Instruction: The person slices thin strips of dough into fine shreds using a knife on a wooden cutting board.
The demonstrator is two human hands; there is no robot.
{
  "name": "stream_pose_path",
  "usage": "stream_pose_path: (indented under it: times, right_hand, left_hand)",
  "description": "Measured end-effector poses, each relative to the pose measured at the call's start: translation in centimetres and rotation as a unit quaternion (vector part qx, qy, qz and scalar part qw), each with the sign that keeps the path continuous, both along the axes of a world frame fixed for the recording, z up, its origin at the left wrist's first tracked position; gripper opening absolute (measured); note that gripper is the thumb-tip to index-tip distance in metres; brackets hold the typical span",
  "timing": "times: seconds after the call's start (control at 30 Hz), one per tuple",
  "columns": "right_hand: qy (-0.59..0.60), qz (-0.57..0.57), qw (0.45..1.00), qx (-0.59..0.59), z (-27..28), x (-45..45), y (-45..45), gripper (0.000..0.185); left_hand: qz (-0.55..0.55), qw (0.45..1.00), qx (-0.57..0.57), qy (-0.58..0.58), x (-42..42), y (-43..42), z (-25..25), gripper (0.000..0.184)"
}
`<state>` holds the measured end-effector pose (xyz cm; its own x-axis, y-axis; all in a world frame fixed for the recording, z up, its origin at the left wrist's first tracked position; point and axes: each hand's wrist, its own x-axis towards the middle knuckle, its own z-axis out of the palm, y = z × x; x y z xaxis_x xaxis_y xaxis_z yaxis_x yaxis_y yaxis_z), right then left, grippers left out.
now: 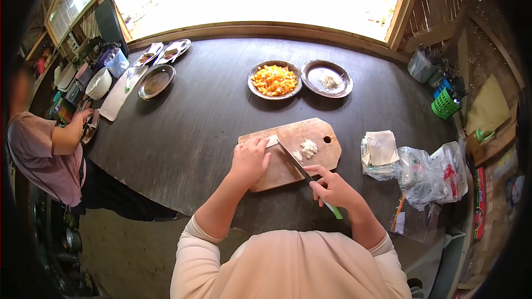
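Note:
My left hand (250, 160) is closed over a white piece of food (271, 141), pressing it on the wooden cutting board (313, 127). Most of that piece is hidden under my fingers, and its kind I cannot make out. In my right hand (335, 187) is a knife (292, 159) with a dark blade and a green handle. The blade slants across the board, its tip close against the white piece. A small heap of thin white strips (308, 148) lies right of the blade, near the board's hole.
Beyond the board stand a plate of chopped orange pieces (274, 80) and a plate with a small pale heap (330, 82). Plastic bags (429, 171) and folded cloths (381, 148) lie at right. Another person (47, 144) works at the left edge, near a dark plate (156, 82).

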<state>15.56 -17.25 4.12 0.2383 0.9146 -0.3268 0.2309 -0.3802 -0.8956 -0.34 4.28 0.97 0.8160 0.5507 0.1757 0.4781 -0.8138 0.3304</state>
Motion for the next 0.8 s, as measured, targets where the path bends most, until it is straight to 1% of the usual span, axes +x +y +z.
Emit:
stream_pose_path:
  times: [0.13, 0.33, 0.4, 0.43, 0.5, 0.67, 0.8]
  right_hand:
    - [-0.017, -0.009, 1.0, 0.002, -0.1, 0.2, 0.0, 0.046]
    - [-0.043, -0.062, 0.997, 0.019, 0.0, 0.3, -0.2, 0.045]
    - [0.018, -0.035, 0.999, 0.02, 0.3, 0.1, -0.4, 0.045]
    - [0.018, -0.035, 0.999, 0.02, 0.4, 0.1, -0.4, 0.045]
    - [0.048, 0.03, 0.998, -0.009, 0.6, 0.1, -0.3, 0.045]
    - [0.031, 0.034, 0.999, -0.007, 0.4, -0.1, -0.1, 0.045]
    - [-0.017, -0.005, 1.0, 0.007, 0.1, 0.4, -0.2, 0.045]
  left_hand:
    - [0.002, 1.0, -0.001, 0.004, 0.0, 0.2, -0.1, 0.041]
    - [0.011, 1.0, -0.01, 0.01, 0.2, 0.5, -0.3, 0.041]
    - [0.021, 1.0, -0.008, 0.009, 0.3, 0.5, -0.4, 0.039]
    - [0.021, 1.0, -0.007, 0.009, 0.3, 0.6, -0.4, 0.039]
    - [0.018, 1.0, -0.013, -0.014, 0.2, 0.7, -0.3, 0.037]
    - [0.014, 1.0, -0.015, -0.018, 0.2, 1.1, -0.5, 0.035]
    - [0.008, 0.999, -0.018, -0.029, 0.2, 1.4, -0.8, 0.034]
